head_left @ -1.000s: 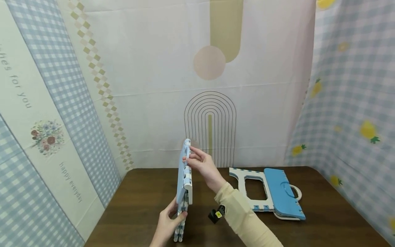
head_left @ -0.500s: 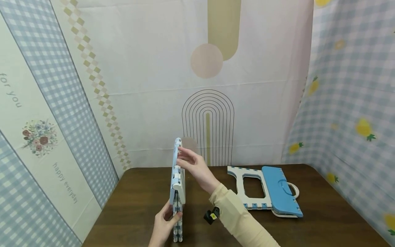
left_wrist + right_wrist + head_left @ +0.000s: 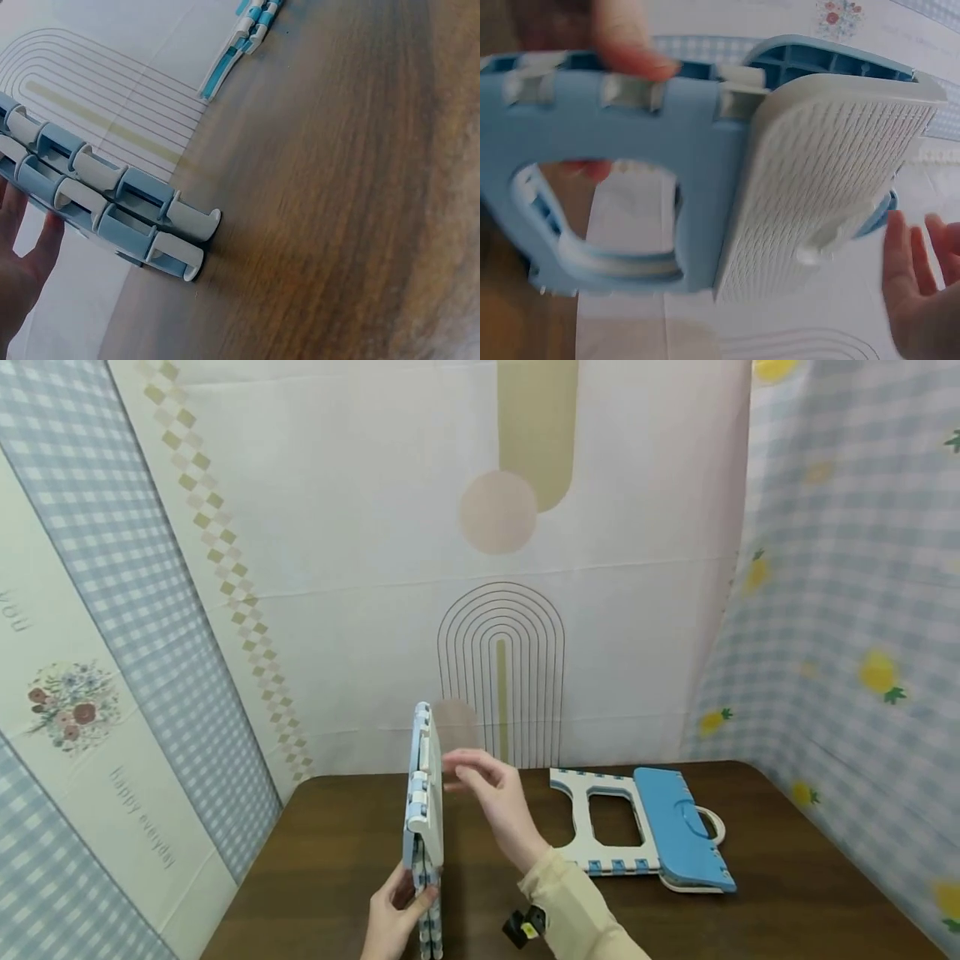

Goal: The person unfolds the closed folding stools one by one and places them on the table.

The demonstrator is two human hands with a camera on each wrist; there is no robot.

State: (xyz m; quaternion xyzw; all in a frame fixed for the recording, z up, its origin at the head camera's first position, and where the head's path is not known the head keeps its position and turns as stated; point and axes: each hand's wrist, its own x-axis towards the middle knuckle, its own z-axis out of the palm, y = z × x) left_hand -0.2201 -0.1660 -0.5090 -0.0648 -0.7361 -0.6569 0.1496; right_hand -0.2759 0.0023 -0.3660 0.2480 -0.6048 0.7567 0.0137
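A folded blue-and-white folding stool (image 3: 424,802) stands on edge on the table, its hinged edge towards me. In the right wrist view its white textured half-seat (image 3: 832,172) and a blue leg frame (image 3: 697,180) with an opening show. My left hand (image 3: 393,914) grips the leg part low down, thumb on the near edge; the left wrist view shows fingers behind the hinges (image 3: 142,210). Just right of the upper part, my right hand (image 3: 491,797) is apart from the stool, its fingers loosely bent and holding nothing.
Another folded stool (image 3: 678,827), blue and white with a white carry handle (image 3: 716,827), lies flat on the right of the dark wooden table (image 3: 322,860). Patterned cloths hang behind and at both sides, with a lined arch on the back cloth (image 3: 525,652).
My right hand has let go of the stool's handle and drawn back to the right. The handle has folded in. The left hand keeps its grip; the stool has shifted slightly left in view.
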